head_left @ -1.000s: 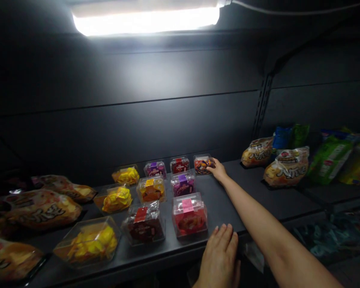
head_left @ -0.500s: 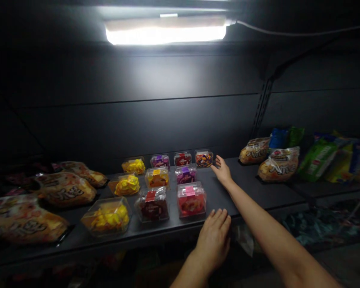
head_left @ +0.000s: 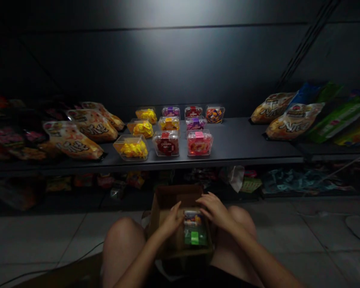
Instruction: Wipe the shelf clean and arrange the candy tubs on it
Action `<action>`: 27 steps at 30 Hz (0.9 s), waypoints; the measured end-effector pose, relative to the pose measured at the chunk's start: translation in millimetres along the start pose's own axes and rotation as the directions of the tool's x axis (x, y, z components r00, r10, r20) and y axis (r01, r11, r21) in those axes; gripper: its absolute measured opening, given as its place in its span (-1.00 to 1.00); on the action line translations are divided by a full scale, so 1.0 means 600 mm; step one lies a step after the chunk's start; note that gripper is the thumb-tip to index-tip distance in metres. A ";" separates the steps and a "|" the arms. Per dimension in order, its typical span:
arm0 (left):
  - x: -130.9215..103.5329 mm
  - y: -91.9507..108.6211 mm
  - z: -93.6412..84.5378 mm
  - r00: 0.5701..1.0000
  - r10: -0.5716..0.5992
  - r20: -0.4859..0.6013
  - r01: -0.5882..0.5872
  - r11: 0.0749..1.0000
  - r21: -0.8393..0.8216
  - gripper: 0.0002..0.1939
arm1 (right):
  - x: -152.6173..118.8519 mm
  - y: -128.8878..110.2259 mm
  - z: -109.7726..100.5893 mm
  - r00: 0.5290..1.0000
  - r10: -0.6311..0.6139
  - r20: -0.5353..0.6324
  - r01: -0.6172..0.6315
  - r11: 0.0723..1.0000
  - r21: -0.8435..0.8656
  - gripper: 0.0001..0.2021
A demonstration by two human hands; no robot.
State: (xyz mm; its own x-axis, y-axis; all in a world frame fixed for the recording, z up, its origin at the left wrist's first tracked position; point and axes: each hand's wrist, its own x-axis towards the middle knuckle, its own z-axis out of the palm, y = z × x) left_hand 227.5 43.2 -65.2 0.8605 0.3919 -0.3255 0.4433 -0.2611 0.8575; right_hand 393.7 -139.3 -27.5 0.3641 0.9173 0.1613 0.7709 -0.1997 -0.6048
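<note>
A cardboard box (head_left: 156,206) stands between my knees, with its top uncovered. Inside, along its right side, lie a clear plastic pack with an orange and dark label (head_left: 193,219) and a clear pack with a green label (head_left: 195,238). My left hand (head_left: 172,221) is over the box, fingers stretched out beside the orange-labelled pack. At the box's right rim, my right hand (head_left: 215,209) has its fingers spread toward that same pack. Neither hand appears to grip anything, though the dim light blurs the fingertips.
On the dark shelf (head_left: 243,140) stand rows of clear boxes, among them a pink one (head_left: 199,143), a dark red one (head_left: 166,144) and a yellow one (head_left: 133,149). Snack bags (head_left: 75,140) stand left, more bags (head_left: 294,122) right. Other packages fill the lower shelf.
Both hands have left the shelf and come down to the cardboard box. My view has tilted downward, bringing the box, my knees and the floor into sight.
</note>
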 end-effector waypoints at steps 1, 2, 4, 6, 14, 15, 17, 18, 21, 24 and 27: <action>-0.012 -0.018 0.002 1.000 -0.027 0.016 0.027 1.000 -0.004 -0.25 | -0.005 -0.003 0.030 0.995 -0.018 0.095 0.024 0.998 -0.058 -0.66; -0.022 -0.032 0.004 0.998 -0.054 0.036 0.055 0.998 -0.013 -0.22 | -0.008 -0.005 0.057 0.986 -0.021 0.166 0.042 0.991 -0.124 -0.66; -0.038 -0.049 0.010 0.992 -0.097 0.075 0.100 0.994 -0.034 -0.19 | -0.007 -0.006 0.098 0.969 0.001 0.246 0.064 0.964 -0.258 -0.70; -0.047 -0.056 0.017 0.989 -0.113 0.098 0.119 0.991 -0.060 -0.19 | -0.001 -0.006 0.123 0.963 0.029 0.268 0.070 0.932 -0.355 -0.73; -0.040 -0.055 0.036 0.993 -0.004 0.118 0.028 0.980 -0.198 -0.29 | 0.022 -0.016 0.116 0.957 0.087 0.276 0.022 0.928 -0.371 -0.73; -0.039 -0.055 0.033 0.994 0.000 0.113 0.023 0.978 -0.207 -0.29 | 0.024 -0.019 0.109 0.961 0.089 0.261 0.003 0.943 -0.334 -0.74; -0.039 -0.055 0.021 0.996 0.008 0.093 0.013 0.975 -0.220 -0.26 | 0.030 -0.028 0.089 0.974 0.100 0.205 -0.054 0.974 -0.221 -0.68; -0.040 -0.052 0.012 0.997 0.017 0.072 0.000 0.974 -0.227 -0.25 | 0.033 -0.032 0.076 0.979 0.106 0.172 -0.081 0.986 -0.147 -0.63; -0.045 -0.030 -0.018 0.996 0.083 -0.032 -0.088 0.959 -0.268 -0.23 | 0.045 -0.048 0.029 0.990 0.117 0.074 -0.126 0.983 0.134 -0.55; -0.053 0.013 -0.042 0.984 0.159 -0.082 -0.179 0.910 -0.374 -0.24 | 0.057 -0.063 -0.019 0.981 0.188 0.040 -0.185 0.874 0.449 -0.56; -0.061 0.058 -0.049 0.982 0.177 -0.067 -0.186 0.842 -0.507 -0.29 | 0.063 -0.072 -0.050 0.963 0.259 0.076 -0.244 0.713 0.657 -0.59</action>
State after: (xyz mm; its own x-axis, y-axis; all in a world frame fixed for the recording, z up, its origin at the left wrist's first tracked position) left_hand 204.0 45.4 -11.7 0.9066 0.3975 -0.1417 0.0861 0.1545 0.9842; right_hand 389.7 -106.5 28.1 0.5109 0.8575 -0.0604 0.1179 -0.1395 -0.9832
